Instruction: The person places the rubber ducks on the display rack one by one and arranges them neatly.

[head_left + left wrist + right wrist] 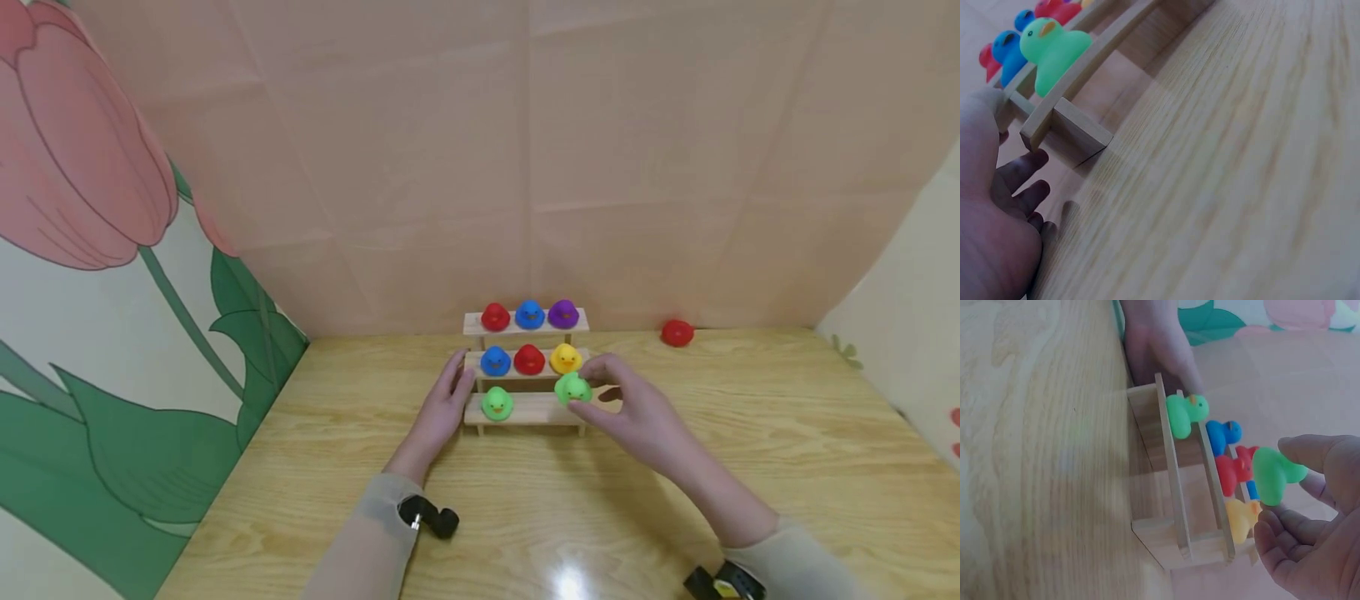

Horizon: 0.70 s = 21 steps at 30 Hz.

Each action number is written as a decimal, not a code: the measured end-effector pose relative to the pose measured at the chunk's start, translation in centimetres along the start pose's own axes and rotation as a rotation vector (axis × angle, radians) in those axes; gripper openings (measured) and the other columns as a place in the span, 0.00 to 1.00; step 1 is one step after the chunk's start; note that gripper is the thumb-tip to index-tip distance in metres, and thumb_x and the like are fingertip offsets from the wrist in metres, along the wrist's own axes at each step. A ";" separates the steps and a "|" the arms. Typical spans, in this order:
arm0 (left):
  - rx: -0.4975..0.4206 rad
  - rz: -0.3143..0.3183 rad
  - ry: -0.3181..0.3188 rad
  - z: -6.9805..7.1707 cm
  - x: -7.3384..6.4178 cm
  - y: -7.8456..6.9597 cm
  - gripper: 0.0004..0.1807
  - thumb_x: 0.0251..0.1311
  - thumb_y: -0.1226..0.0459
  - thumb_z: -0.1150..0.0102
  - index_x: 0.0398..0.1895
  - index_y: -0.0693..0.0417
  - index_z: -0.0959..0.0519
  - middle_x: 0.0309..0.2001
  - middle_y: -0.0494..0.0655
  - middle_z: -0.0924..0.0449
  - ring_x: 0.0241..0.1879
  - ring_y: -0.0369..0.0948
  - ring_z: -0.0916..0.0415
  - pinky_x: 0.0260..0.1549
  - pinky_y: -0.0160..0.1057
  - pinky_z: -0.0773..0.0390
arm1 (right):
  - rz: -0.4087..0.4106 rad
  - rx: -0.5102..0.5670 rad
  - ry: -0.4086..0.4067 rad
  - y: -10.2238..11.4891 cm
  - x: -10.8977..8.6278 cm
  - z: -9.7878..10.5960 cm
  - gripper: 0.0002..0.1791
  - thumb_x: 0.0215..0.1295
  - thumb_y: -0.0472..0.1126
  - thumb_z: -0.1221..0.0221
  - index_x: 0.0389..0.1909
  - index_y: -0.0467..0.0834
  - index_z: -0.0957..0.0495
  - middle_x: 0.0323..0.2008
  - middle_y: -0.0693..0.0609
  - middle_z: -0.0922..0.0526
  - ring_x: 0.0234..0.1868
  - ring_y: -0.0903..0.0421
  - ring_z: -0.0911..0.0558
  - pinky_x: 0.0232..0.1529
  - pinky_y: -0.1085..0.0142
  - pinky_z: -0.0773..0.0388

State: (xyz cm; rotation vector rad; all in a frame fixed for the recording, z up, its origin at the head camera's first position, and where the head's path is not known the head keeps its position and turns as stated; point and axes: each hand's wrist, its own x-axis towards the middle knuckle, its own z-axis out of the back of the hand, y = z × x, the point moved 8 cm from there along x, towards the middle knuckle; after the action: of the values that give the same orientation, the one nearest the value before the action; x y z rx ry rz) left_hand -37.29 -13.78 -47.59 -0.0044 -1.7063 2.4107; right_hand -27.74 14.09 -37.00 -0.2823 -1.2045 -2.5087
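Note:
A three-tier wooden stand (531, 408) stands on the table. My right hand (641, 412) pinches a green rubber duck (573, 388) between thumb and fingers, above the right end of the lowest tier. In the right wrist view this held duck (1270, 477) is clear of the tier. Another green duck (497, 403) sits at the lowest tier's left end. The middle tier carries a blue duck (495, 361), a red duck (529, 359) and a yellow duck (566, 358). My left hand (441, 408) rests along the stand's left end, fingers loosely bent beside it.
On the top tier sit a red duck (495, 317), a blue duck (529, 314) and a purple duck (563, 314). A red rounded object (677, 333) lies at the table's back right. Behind the table (315, 500) hangs a pinkish cloth (450, 167); a flower-printed panel (187, 275) borders the left.

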 end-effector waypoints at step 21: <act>0.005 -0.001 0.005 0.0 -0.1 0.0 0.37 0.84 0.33 0.56 0.90 0.24 0.46 0.87 0.49 0.43 0.86 0.52 0.47 0.82 0.60 0.44 | -0.012 0.037 0.054 -0.1 1.5 -4.4 0.19 0.73 0.40 0.25 0.58 0.46 0.20 0.53 0.53 0.13 0.56 0.48 0.15 0.58 0.47 0.13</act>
State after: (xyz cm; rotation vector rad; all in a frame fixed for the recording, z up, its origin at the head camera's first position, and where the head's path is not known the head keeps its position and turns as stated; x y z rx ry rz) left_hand -37.24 -13.81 -47.60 -0.0087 -1.6974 2.4126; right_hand -29.27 10.42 -39.34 -0.1970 -1.2330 -2.4847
